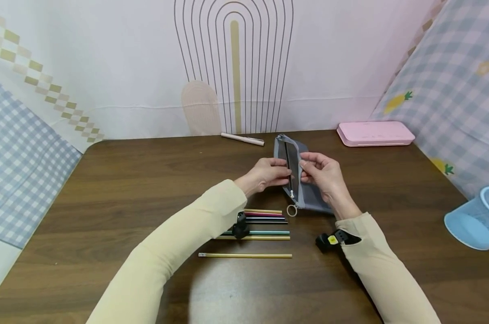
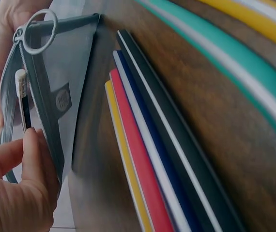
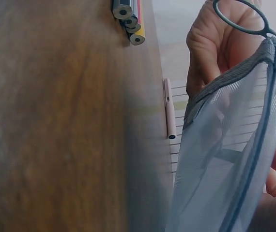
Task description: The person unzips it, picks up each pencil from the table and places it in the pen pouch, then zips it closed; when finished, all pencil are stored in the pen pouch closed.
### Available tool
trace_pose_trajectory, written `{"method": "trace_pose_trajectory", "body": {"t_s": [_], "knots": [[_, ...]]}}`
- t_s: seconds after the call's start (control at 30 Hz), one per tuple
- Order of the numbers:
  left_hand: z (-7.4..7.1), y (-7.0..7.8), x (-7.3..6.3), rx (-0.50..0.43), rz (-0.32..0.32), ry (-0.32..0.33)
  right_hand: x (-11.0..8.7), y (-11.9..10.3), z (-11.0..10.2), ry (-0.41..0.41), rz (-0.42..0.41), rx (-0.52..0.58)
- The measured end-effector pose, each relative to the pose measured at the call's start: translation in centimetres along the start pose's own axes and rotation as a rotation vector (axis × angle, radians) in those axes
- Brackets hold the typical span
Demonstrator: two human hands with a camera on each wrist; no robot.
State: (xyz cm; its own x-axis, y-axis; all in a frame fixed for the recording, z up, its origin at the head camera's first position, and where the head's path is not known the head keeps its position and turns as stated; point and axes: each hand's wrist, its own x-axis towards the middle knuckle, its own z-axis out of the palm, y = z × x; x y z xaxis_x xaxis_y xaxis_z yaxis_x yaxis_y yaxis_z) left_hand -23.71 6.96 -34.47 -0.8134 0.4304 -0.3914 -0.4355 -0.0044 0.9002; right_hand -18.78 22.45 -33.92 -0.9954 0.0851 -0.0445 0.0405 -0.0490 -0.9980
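Observation:
A grey mesh zip pouch (image 1: 315, 198) with a ring (image 1: 292, 210) at its zip end stands with its mouth spread. My right hand (image 1: 327, 177) pinches the pouch's right edge. At the mouth, my left hand (image 1: 264, 175) pinches a dark pencil (image 2: 26, 108), whose white eraser end points toward the ring in the left wrist view. The pencil lies lengthwise within the opening, and fingers hide part of it. Below the left hand are several pencils (image 1: 268, 222) in a row, partly covered by the left wrist. A yellow pencil (image 1: 248, 255) lies apart, nearer me.
Behind the pouch, a pale pink pen (image 1: 242, 139) lies by the table's back edge. A pink case (image 1: 375, 134) sits at the back right. On the right, a blue mesh cup (image 1: 475, 220) appears tilted. Patterned cloth (image 1: 147, 67) hangs behind the wooden table (image 1: 127, 180).

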Motion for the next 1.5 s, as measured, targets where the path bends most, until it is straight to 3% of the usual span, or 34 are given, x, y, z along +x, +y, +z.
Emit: {"method": "trace_pose_trajectory", "body": {"t_s": [0.33,0.6,0.77,1.03,1.17,1.33,1.5], "knots": [[1.1,-0.1,-0.1,0.023,0.011,0.038,0.0,0.3,0.2,-0.004,0.004,0.026],[0.3,0.2,-1.0,0.053,0.042,-0.023,0.0,0.4,0.2,-0.011,-0.010,0.048],[-1.9,0.9,-2.4,0.108,0.071,-0.106,0.1,0.2,0.1,-0.002,-0.007,0.038],[-7.9,0.7,-5.1,0.489,-0.002,-0.329,0.3,0.1,0.2,-0.007,-0.011,0.062],[-10.3,-0.1,-6.0,0.559,-0.050,-0.375,0.3,0.1,0.2,-0.008,-0.005,0.046],[-11.8,-1.1,-6.3,0.611,-0.042,-0.412,0.2,0.2,0.1,-0.003,0.000,0.049],[-12.1,-1.3,-6.3,0.658,-0.016,-0.439,0.2,0.3,0.0,0.003,-0.009,0.064]]}}
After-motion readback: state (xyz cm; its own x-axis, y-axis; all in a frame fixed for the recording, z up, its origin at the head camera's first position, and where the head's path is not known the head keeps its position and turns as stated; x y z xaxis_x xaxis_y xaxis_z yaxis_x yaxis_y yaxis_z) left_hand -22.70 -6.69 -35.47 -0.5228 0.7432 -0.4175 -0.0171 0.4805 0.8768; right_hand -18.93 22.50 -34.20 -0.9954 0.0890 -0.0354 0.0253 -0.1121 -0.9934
